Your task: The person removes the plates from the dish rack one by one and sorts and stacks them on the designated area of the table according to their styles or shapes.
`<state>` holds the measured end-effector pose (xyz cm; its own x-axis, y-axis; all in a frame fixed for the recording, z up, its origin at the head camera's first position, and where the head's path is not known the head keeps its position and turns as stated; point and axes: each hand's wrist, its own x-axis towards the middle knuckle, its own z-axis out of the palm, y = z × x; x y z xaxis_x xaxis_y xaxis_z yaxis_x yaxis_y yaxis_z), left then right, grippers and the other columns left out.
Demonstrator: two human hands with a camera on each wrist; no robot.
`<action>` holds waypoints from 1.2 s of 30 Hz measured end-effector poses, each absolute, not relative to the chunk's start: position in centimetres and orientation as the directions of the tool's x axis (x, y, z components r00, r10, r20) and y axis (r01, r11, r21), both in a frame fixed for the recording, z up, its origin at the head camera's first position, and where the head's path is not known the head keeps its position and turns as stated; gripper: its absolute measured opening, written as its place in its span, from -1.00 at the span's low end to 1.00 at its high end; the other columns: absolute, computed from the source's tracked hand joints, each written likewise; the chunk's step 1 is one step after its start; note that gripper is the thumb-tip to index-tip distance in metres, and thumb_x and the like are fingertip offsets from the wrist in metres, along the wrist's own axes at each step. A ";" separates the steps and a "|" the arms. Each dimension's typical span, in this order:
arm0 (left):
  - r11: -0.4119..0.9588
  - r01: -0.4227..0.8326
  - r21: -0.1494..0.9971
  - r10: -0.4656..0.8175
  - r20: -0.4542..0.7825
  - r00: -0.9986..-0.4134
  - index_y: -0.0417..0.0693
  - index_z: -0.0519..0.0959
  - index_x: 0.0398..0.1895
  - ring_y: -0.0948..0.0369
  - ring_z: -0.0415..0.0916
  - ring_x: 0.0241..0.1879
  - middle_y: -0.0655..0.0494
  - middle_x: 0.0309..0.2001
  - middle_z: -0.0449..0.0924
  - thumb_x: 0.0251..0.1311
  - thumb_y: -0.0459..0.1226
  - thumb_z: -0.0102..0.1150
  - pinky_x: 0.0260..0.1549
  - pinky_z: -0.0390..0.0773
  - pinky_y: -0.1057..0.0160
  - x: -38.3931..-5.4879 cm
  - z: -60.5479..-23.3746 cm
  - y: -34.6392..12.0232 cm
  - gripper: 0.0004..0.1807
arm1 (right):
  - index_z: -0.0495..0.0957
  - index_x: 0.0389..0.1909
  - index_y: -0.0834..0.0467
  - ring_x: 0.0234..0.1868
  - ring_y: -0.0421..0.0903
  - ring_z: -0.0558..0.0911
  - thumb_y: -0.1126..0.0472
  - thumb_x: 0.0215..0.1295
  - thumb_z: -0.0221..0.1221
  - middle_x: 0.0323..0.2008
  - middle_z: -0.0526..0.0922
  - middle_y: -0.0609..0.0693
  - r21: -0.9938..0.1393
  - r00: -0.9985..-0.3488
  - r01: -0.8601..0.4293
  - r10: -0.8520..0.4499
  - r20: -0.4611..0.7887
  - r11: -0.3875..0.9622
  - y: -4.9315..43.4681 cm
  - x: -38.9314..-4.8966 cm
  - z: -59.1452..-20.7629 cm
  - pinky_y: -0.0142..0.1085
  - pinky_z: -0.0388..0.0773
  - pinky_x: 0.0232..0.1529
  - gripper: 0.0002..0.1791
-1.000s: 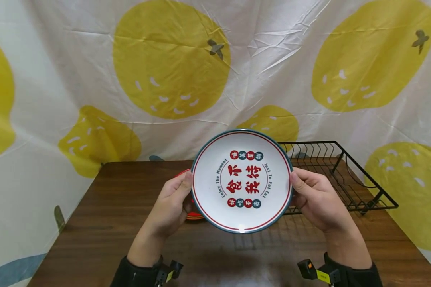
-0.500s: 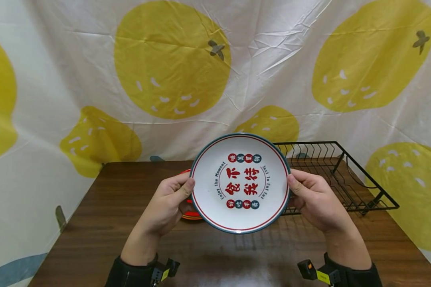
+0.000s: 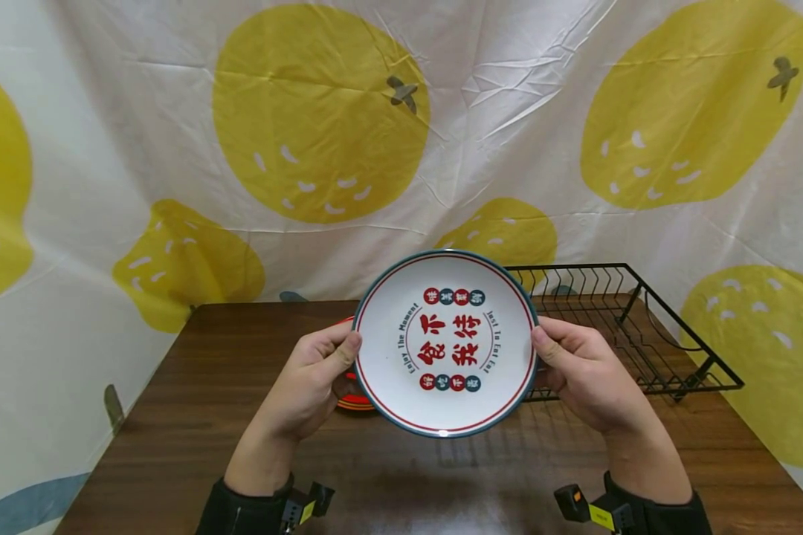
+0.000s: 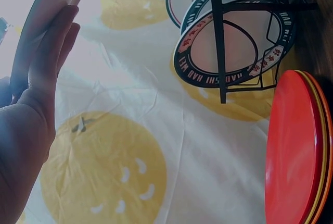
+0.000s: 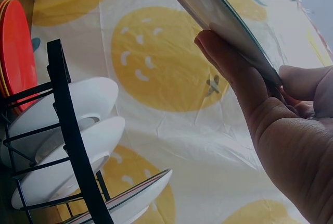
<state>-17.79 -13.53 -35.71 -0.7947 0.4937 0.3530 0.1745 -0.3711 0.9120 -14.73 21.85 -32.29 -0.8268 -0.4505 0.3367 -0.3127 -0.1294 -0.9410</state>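
Note:
A round white plate (image 3: 445,343) with a dark teal rim and red lettering is held up above the table, its printed face toward the head camera. My left hand (image 3: 314,379) grips its left edge, thumb on the front face. On the opposite edge, my right hand (image 3: 585,375) pinches the rim with the thumb in front. Both wrist views show fingers supporting the plate's underside. Behind it, a stack of red, yellow and orange plates (image 4: 294,146) is partly hidden in the head view.
A black wire dish rack (image 3: 685,325) stands at the back right of the brown wooden table (image 3: 227,416). Several plates (image 5: 86,146) lean in the rack, hidden from the head view by the held plate. A lemon-print cloth (image 3: 321,111) hangs behind.
Both hands have brought the plate slightly down and to the left. The hold at both edges stays the same, and the rack and stack have not moved.

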 end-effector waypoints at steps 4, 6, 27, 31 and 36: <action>-0.359 0.174 0.917 0.491 0.344 -0.800 -0.38 0.56 0.22 0.26 0.76 -0.25 0.08 -0.14 0.72 0.69 -0.23 -0.08 -0.22 0.85 0.20 -17.8 -35.6 -13.5 -0.62 | 0.52 0.37 0.25 -0.15 -0.11 0.81 0.29 0.75 -0.18 -0.01 0.76 0.05 -0.945 -0.837 -0.312 -0.443 0.321 -0.095 21.9 -14.7 -32.2 -0.20 0.86 -0.18 -0.59; -0.355 0.173 0.919 0.490 0.340 -0.802 -0.36 0.57 0.19 0.26 0.76 -0.26 0.09 -0.16 0.72 0.69 -0.23 -0.09 -0.23 0.85 0.22 -17.9 -35.6 -13.5 -0.63 | 0.51 0.38 0.29 -0.15 -0.11 0.82 0.28 0.75 -0.16 -0.01 0.77 0.03 -0.948 -0.844 -0.310 -0.436 0.311 -0.077 21.9 -14.8 -32.1 -0.20 0.86 -0.19 -0.59; -0.325 0.217 0.920 0.350 0.331 -0.876 -0.55 0.41 0.34 0.26 0.78 -0.32 0.10 -0.22 0.76 0.71 -0.16 -0.11 -0.32 0.84 0.21 -17.3 -35.2 -13.5 -0.46 | 0.44 0.41 0.40 0.01 -0.13 0.82 0.23 0.75 -0.13 0.06 0.77 -0.02 -0.960 -0.872 -0.280 -0.411 0.265 -0.025 21.7 -14.4 -31.9 -0.21 0.83 0.02 -0.56; -0.349 0.242 0.905 0.261 0.342 -0.903 -0.59 0.37 0.37 0.27 0.77 -0.25 0.08 -0.11 0.76 0.71 -0.13 -0.12 -0.26 0.85 0.21 -17.4 -34.8 -14.5 -0.41 | 0.50 0.40 0.27 0.20 -0.08 0.78 0.25 0.77 -0.23 0.23 0.73 -0.04 -0.951 -0.838 -0.303 -0.458 0.297 -0.061 22.2 -14.4 -31.6 -0.17 0.75 0.19 -0.55; -0.397 0.258 0.881 0.130 0.332 -0.934 -0.51 0.31 0.48 0.27 0.75 -0.08 0.00 0.13 0.69 0.68 -0.08 -0.09 -0.14 0.84 0.26 -17.8 -34.7 -17.4 -0.35 | 0.41 0.46 0.37 0.30 0.03 0.72 0.24 0.79 -0.33 0.33 0.68 0.08 -0.948 -0.814 -0.303 -0.490 0.313 -0.101 23.4 -14.6 -31.1 -0.14 0.67 0.32 -0.49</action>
<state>-17.77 -17.35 -34.71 -0.9344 0.1297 0.3318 0.2578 -0.3969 0.8809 -14.56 23.43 -31.12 -0.8137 -0.4901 0.3127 -0.3032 -0.1012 -0.9475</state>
